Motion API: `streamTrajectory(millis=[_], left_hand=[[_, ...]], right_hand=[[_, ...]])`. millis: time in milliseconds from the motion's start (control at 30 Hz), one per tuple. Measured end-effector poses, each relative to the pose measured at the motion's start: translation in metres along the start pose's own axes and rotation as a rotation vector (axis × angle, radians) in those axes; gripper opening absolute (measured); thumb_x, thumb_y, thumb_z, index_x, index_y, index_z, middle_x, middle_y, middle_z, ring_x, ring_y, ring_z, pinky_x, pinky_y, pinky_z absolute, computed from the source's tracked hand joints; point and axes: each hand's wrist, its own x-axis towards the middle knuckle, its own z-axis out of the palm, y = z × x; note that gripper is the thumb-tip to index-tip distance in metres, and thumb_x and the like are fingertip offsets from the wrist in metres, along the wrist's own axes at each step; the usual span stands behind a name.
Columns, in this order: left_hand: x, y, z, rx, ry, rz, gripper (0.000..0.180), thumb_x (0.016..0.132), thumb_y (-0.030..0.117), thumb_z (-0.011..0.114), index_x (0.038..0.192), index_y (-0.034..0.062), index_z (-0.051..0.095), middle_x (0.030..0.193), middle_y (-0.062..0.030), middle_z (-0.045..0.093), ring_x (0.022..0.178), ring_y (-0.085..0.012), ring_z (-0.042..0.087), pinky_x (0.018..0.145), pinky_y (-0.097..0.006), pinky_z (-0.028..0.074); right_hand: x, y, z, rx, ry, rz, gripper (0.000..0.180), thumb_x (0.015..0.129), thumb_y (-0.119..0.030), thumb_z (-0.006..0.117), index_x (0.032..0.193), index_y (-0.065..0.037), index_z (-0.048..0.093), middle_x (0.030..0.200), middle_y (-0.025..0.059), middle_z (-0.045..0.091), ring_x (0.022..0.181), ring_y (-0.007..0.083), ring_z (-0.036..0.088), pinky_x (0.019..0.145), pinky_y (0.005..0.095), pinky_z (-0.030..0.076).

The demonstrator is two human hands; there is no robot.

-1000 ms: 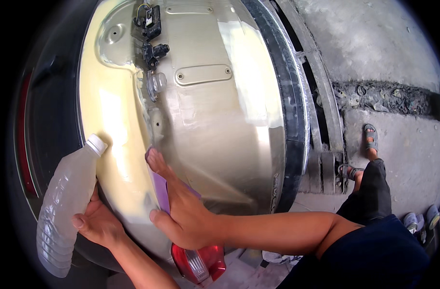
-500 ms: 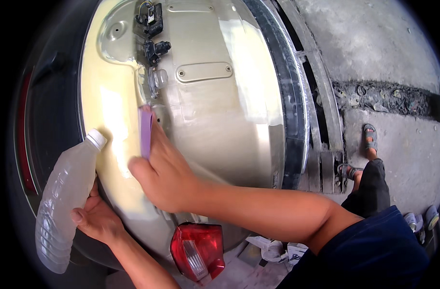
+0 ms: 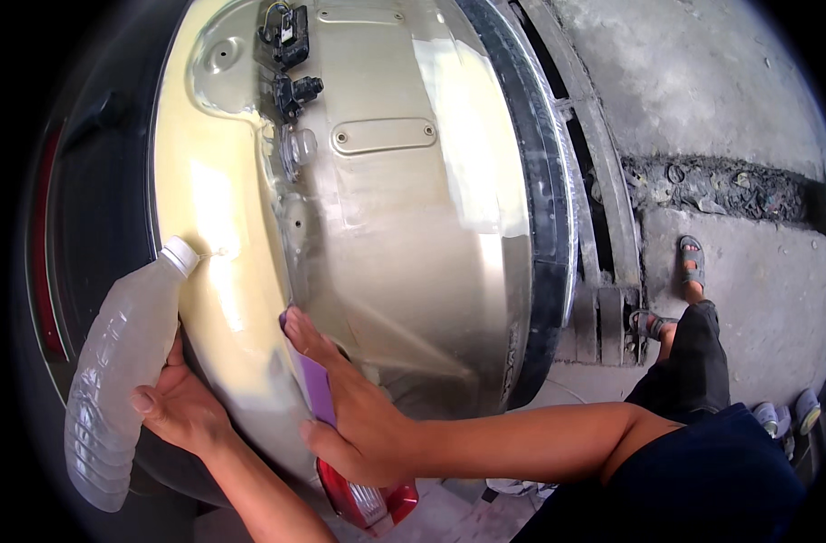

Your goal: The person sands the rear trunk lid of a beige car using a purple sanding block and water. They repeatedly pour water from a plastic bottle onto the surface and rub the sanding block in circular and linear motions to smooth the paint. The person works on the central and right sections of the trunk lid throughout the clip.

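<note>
A cloudy clear plastic bottle (image 3: 122, 366) with a white cap lies tilted in my left hand (image 3: 185, 409), its fingers curled behind it. A thin stream of liquid runs from the cap onto the pale yellow patch (image 3: 189, 172) of the wet car body panel. My right hand (image 3: 363, 421) grips a flat purple sanding pad (image 3: 316, 387), pressed edge-on along the lower rim of that patch. Right below this hand sits a red tail light (image 3: 363, 507), partly covered by it.
Black connectors (image 3: 295, 95) and a clear bulb (image 3: 297, 149) stick out of the bodywork (image 3: 386, 208). A dark bumper strip (image 3: 549, 181) borders its right side. Beyond are concrete floor (image 3: 702, 72), a debris-filled trench (image 3: 721, 185), my sandalled foot (image 3: 693, 262) and some shoes (image 3: 807, 412).
My right hand has slid the purple pad down the panel toward the tail light, covering more of it. Liquid now comes out of the bottle; my left hand has barely moved.
</note>
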Motion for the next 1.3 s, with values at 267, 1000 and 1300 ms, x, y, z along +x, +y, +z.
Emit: streamTrajectory(millis=[267,1000,1300], left_hand=[[0.001,0.001,0.003,0.031,0.009,0.004,0.075,0.092,0.051,0.056,0.131,-0.012,0.045,0.128,-0.025,0.056,0.116,-0.0364,0.059,0.103,-0.048,0.048],[-0.003,0.001,0.0,0.03,0.073,-0.056,0.08,0.092,0.054,0.053,0.134,-0.0127,0.044,0.131,-0.0267,0.054,0.121,-0.0385,0.057,0.108,-0.046,0.043],[-0.004,-0.001,-0.002,0.012,0.08,-0.042,0.078,0.094,0.053,0.049,0.135,-0.0127,0.043,0.135,-0.0263,0.052,0.124,-0.0387,0.054,0.11,-0.048,0.041]], right_hand=[[0.036,0.012,-0.009,-0.004,0.028,-0.018,0.073,0.086,-0.016,0.041,0.144,0.02,0.014,0.151,0.04,0.015,0.145,0.0488,0.014,0.12,0.0487,0.013],[0.065,0.056,-0.032,-0.121,-0.056,-0.353,0.082,0.083,-0.017,0.047,0.149,0.014,0.01,0.156,0.0323,0.012,0.148,0.0438,0.008,0.12,0.0491,0.009],[0.069,0.054,-0.033,-0.159,-0.05,-0.334,0.076,0.087,-0.018,0.044,0.146,0.017,0.011,0.154,0.0373,0.012,0.146,0.0483,0.011,0.12,0.0504,0.011]])
